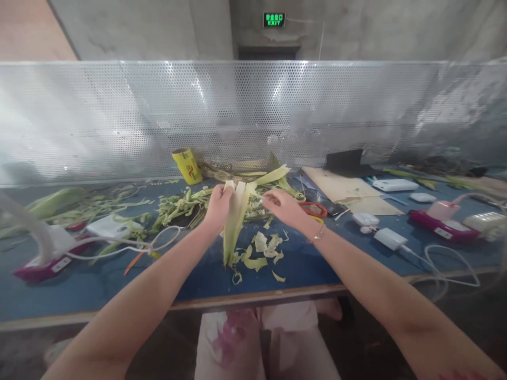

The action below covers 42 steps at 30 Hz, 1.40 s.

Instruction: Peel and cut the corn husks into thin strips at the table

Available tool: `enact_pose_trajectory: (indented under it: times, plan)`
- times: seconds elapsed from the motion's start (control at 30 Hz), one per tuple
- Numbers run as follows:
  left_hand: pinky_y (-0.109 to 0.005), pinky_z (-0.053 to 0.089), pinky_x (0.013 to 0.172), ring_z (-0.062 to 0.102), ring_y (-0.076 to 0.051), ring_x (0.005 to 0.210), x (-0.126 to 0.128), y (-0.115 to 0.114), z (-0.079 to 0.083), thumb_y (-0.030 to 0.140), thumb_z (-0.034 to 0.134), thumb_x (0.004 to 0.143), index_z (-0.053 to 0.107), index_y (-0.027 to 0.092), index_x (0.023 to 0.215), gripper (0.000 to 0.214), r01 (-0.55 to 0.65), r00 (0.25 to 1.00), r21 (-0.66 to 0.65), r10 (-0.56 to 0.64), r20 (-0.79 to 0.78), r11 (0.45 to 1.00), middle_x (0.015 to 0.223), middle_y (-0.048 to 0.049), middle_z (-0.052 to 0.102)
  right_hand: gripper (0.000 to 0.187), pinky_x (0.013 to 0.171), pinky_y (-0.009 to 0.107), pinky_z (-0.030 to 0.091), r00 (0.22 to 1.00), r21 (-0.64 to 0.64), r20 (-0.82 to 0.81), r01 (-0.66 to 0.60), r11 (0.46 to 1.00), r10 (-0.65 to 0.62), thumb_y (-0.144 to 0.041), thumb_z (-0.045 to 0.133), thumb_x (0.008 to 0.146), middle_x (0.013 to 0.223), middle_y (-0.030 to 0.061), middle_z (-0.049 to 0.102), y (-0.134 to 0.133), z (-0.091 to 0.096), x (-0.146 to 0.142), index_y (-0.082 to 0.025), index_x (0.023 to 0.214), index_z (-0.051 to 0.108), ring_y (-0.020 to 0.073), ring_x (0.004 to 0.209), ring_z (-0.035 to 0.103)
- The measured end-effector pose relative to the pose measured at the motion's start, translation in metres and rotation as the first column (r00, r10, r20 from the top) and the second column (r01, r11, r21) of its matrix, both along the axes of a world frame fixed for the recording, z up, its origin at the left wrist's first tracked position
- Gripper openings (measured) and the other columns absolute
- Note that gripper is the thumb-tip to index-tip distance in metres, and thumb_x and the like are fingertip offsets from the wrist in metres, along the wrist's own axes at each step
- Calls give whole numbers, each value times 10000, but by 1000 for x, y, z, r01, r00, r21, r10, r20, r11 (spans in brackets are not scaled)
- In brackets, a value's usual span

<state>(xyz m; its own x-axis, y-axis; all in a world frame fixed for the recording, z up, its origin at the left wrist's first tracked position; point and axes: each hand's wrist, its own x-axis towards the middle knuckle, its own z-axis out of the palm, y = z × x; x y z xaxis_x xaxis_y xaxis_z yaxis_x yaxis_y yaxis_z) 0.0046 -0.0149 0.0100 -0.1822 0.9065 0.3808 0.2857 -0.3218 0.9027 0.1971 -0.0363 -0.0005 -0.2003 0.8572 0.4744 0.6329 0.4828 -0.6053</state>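
Note:
My left hand [219, 203] grips long, pale green strips of corn husk [236, 224] that hang down toward the front of the table. Just to the right, my right hand [280, 207] has its fingers curled in a pinch; a small whitish bit shows at the fingertips, too blurred to name. Below the hands lie curled husk scraps [261, 250]. Behind and left of them is a heap of shredded green strips [180, 207]. A wide pale leaf [273, 175] sticks up behind the fingers.
A yellow cardboard tube [187, 165] stands by the perforated metal screen [158, 116]. Purple power strips [443, 226] and white cables lie at both sides. An orange-handled tool [316, 209] is right of my right hand. Flat cardboard [340, 184] lies behind it.

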Motion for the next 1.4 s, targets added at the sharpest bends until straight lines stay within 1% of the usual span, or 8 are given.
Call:
enact_pose_trajectory:
  times: [0.1,0.27,0.43,0.6,0.8,0.97,1.2,1.4]
  plan:
    - [-238,380,655,469,-126,728,10,-9,-3,310,448,793,468,194,808,118,-16,999,-33,14,-46,999,752,12,487,372,727,308,469,984,-74,-176,-27,997,13,-434,538,788,939,82,617,-3,-5,-20,-145,1021,549,155,760,580]
    - [-259,419,679,528,-144,761,21,-16,-11,313,493,773,473,192,843,141,63,997,-39,-65,-37,997,808,-12,546,201,705,306,493,955,-74,-295,-66,995,41,-342,546,763,820,30,629,5,-17,-25,-177,877,541,150,726,593]
    - [-285,460,663,581,-170,738,22,-9,-20,324,694,592,531,165,896,379,207,977,-110,-201,68,972,816,-31,614,94,663,295,529,907,-141,-418,-130,981,60,-263,485,765,783,10,618,15,-26,-20,-193,811,527,139,693,604]
    - [-311,495,642,615,-175,662,22,-6,-24,299,723,547,609,145,846,356,361,916,-160,-317,246,919,758,-43,665,144,644,299,531,865,-155,-497,-164,974,67,-342,518,754,716,3,581,15,-25,-17,-200,728,507,147,663,590]
    - [-322,524,667,647,-182,673,24,-10,-21,238,751,507,627,143,831,360,448,840,-182,-343,420,875,752,-47,686,201,600,278,472,932,-81,-363,-21,996,-10,-360,549,730,599,-15,526,12,-22,-15,-193,633,492,134,577,529]
    - [-308,527,639,638,-165,639,24,-9,-24,258,757,537,647,160,802,303,450,853,-207,-350,387,869,739,-47,679,169,586,273,463,935,-113,-352,-87,990,42,-351,558,722,633,-11,583,10,-23,-18,-192,672,530,130,568,536]
    - [-281,501,562,607,-149,557,26,-9,-23,291,755,532,631,151,742,281,359,881,-245,-240,408,901,641,-16,650,188,588,262,437,950,-46,-304,-94,995,75,-352,548,752,625,-17,562,7,-21,-21,-200,658,490,130,578,518]
    - [-287,495,566,610,-157,560,28,-10,-23,243,735,524,625,144,722,248,364,859,-229,-230,458,903,635,-20,650,182,667,282,429,990,147,-118,-64,987,81,-340,502,823,716,23,577,9,-26,-19,-199,721,554,160,683,534]
